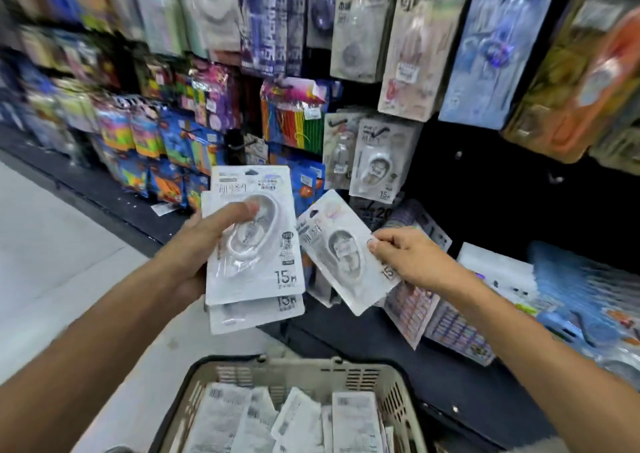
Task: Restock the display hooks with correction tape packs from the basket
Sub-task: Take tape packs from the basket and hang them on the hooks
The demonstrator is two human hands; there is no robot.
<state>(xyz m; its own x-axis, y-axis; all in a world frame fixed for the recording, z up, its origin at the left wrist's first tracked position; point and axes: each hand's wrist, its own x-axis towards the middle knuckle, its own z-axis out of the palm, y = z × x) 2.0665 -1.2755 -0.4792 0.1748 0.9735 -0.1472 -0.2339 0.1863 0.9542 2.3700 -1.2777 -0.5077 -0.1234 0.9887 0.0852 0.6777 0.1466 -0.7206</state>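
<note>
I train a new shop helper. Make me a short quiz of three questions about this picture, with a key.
1. True or false: the right hand holds a single pack.
2. What number is printed on the stack in the left hand?
3. Where do spare packs lie? A) in the basket B) on the floor C) on a chair

Key: 1 true. 2: 15. 3: A.
</note>
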